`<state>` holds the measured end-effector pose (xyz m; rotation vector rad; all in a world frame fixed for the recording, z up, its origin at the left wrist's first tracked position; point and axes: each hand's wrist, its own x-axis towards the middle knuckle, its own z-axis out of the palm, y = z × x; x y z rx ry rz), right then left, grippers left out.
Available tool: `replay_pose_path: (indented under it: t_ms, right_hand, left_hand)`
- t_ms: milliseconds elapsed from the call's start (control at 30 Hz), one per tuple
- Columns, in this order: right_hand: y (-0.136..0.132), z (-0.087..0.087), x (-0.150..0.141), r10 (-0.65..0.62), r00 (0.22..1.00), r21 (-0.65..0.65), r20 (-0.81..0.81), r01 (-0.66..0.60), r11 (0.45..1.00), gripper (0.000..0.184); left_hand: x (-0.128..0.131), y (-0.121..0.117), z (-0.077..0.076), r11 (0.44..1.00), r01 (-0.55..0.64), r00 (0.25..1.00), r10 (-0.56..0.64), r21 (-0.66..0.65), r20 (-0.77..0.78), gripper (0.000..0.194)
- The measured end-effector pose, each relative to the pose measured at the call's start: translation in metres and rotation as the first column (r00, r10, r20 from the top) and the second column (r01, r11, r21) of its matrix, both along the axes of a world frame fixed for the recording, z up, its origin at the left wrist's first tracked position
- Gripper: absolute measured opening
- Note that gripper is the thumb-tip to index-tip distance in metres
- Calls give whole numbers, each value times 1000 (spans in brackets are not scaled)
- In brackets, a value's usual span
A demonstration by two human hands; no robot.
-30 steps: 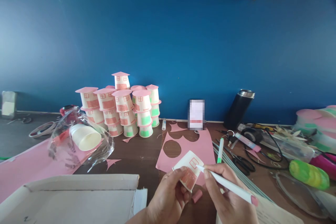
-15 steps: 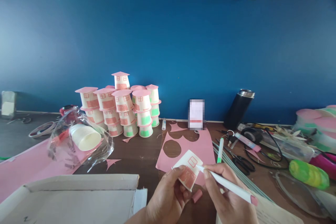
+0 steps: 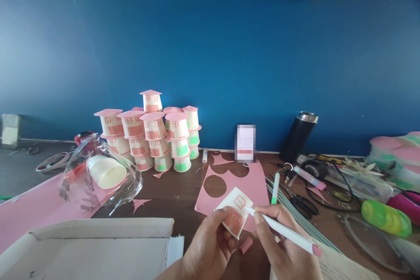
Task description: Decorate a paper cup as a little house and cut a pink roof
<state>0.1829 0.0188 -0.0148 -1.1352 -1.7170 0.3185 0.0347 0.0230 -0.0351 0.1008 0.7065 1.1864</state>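
Observation:
My left hand (image 3: 211,240) is closed around a small white paper cup (image 3: 234,212), which is tilted. The cup bears a coloured pinkish-red block near its rim and a window outline with cross lines above it. In my right hand (image 3: 285,240) is a white felt-tip marker (image 3: 285,229) with a pink end, its tip at the drawn window. A pink marker cap (image 3: 246,245) lies on the table just below the cup. Under and behind the cup is a pink paper sheet (image 3: 252,183) with round holes cut out.
Stacked decorated cups (image 3: 154,129) with pink paper roofs stand at the back left. Plain cups (image 3: 106,171) lie in a clear bag, behind a white cardboard box (image 3: 98,253). To the right are a green marker (image 3: 275,188), scissors (image 3: 303,205), a black bottle (image 3: 298,135) and cables.
A cross line inside the window drawing now shows more fully. The marker tip has shifted very slightly; both hands keep their holds, and everything else stays put.

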Motion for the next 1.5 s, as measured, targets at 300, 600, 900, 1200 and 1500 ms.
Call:
replay_pose_path:
  t_ms: [300, 600, 900, 1200, 1500]
  right_hand:
    - [-3, 3, 1, -44, 997, 63, -62, 48, 997, 7]
    - [1, -4, 5, -37, 999, 62, -35, 39, 997, 7]
    - [2, -3, 2, -13, 998, 37, -66, 16, 999, 6]
    - [2, -4, 4, -22, 999, 41, -45, 23, 999, 6]
    - [3, -4, 3, -27, 999, 36, -38, 29, 999, 7]
  left_hand:
    - [2, -2, -1, 997, -67, 995, 69, 28, -71, 15]
    - [4, -1, -1, 994, -38, 993, 49, 103, -108, 31]
    - [4, -2, -1, 991, -3, 993, 19, 134, -115, 31]
    - [4, -2, -2, 990, 3, 994, 13, 144, -105, 28]
    - [3, -2, -2, 987, 27, 996, -13, 159, -86, 30]
